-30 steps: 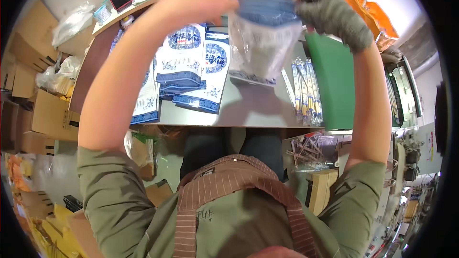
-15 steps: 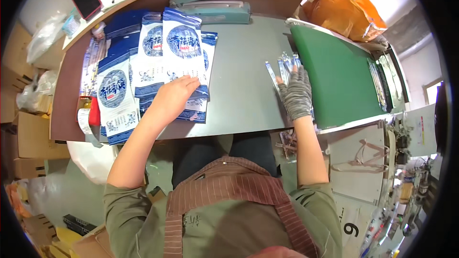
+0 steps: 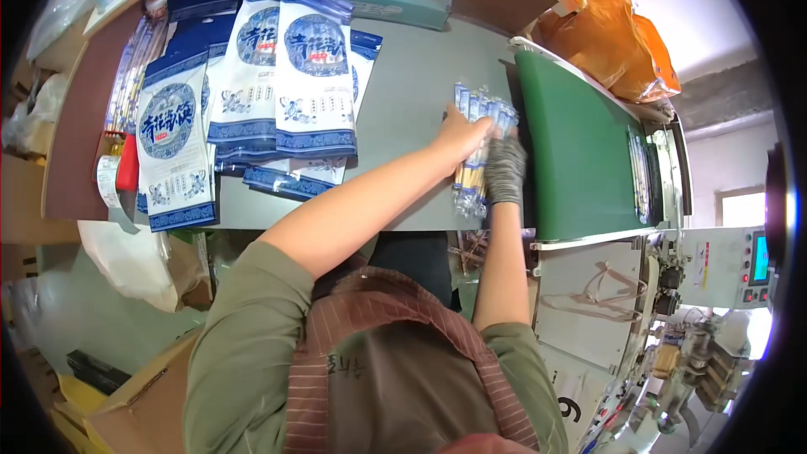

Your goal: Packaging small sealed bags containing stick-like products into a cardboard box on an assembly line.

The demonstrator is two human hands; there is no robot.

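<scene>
A bundle of thin wrapped chopsticks [image 3: 472, 170] in clear plastic with blue-patterned ends lies on the grey tabletop, beside the green belt. My bare left hand [image 3: 461, 136] reaches across and closes round its upper left side, thumb over the top. On its right side is my right hand [image 3: 507, 170] in a grey striped glove, bare fingertips against the wrappers; it is slightly blurred and its palm side is hidden. Left of the hands lie overlapping blue-and-white printed bags [image 3: 316, 76], some pale and some dark blue.
A long teal bag sealer [image 3: 387, 0] stands at the back. To the right is a green conveyor belt [image 3: 580, 151] with more wrapped sticks at its far side. An orange plastic bag [image 3: 618, 42] sits behind it. A red tape dispenser [image 3: 126, 164] is at the left edge.
My left hand has left the printed bags and moved right onto the chopsticks. The bundle now stands more together between both hands. The whole view has shifted slightly.
</scene>
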